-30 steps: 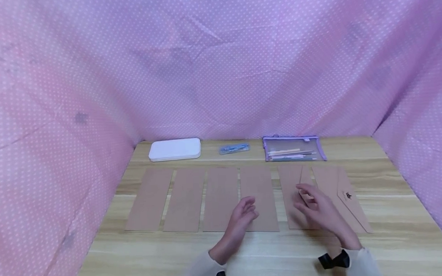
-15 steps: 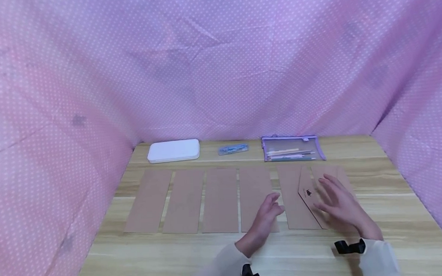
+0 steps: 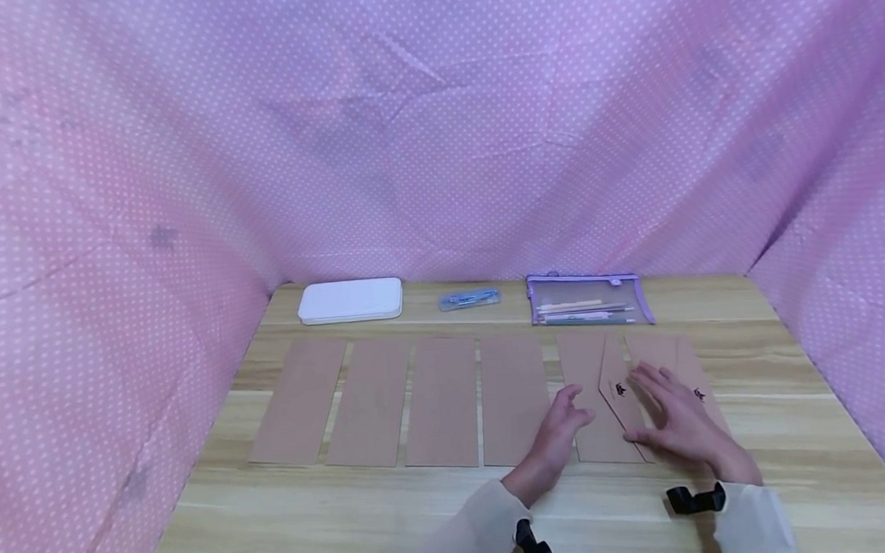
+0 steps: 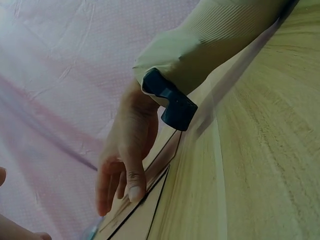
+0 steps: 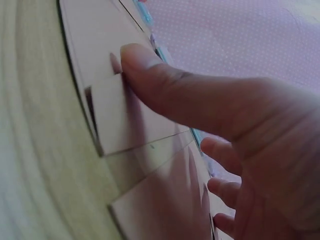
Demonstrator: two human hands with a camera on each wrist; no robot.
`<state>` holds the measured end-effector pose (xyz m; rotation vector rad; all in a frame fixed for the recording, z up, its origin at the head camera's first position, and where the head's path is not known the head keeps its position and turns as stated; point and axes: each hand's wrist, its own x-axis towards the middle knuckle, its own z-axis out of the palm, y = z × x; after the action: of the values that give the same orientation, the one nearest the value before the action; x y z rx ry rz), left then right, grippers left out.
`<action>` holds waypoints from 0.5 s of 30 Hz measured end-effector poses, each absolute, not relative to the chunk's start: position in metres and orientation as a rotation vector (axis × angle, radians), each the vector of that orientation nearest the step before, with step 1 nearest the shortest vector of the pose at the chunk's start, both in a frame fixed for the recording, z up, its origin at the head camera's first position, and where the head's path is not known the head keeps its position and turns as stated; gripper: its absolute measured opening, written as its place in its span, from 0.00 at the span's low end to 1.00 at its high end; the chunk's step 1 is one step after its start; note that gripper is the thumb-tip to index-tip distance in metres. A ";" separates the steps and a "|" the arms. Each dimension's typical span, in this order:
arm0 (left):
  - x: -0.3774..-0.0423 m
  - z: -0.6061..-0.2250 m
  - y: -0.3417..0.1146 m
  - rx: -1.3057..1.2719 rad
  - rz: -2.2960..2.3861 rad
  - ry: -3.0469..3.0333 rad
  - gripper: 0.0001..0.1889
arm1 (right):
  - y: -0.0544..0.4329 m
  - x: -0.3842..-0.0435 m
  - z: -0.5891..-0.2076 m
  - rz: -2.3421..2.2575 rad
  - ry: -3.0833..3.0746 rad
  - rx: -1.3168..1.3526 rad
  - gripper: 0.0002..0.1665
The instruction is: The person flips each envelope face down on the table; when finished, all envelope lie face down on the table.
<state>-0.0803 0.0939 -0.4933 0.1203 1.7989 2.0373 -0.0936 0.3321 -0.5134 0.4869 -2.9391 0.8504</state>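
Several brown kraft-paper envelopes lie in a row. The rightmost envelope (image 3: 657,349) and the second from the right (image 3: 585,386) have their flap sides up, each with a small black crown print. My right hand (image 3: 679,423) is spread palm-down over these two, covering part of the rightmost one. Its thumb (image 5: 142,62) comes right at the flap edge of the second from the right. My left hand (image 3: 552,442) is just left of it, fingers loosely bent and holding nothing, over the near left part of that same envelope. The left wrist view shows this hand (image 4: 127,155) pointing downward.
Behind the row stand a white flat case (image 3: 349,300), a small clear packet with blue contents (image 3: 469,298) and a purple-edged mesh zip pouch (image 3: 589,290) of pencils. Plain envelopes (image 3: 441,402) fill the left. Pink dotted cloth (image 3: 435,143) surrounds the wooden table (image 3: 275,527).
My left hand has moved right, from the middle envelopes to the second from the right. My right hand has shifted right off that envelope's flap, uncovering its crown print. The envelopes stay in place.
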 end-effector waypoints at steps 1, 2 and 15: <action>-0.081 -0.494 0.095 0.114 2.039 1.799 0.30 | 0.332 -0.094 -0.514 0.838 -2.943 0.492 0.53; -0.081 -0.495 0.095 0.110 2.040 1.799 0.30 | 0.332 -0.094 -0.514 0.830 -2.947 0.494 0.52; -0.083 -0.496 0.106 -0.051 2.190 1.800 0.27 | 0.334 -0.095 -0.519 0.807 -2.990 0.493 0.47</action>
<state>-0.0830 0.1056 -0.4964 -0.0506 1.7995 2.1898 -0.0947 0.3337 -0.5187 0.4930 -2.9898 0.8065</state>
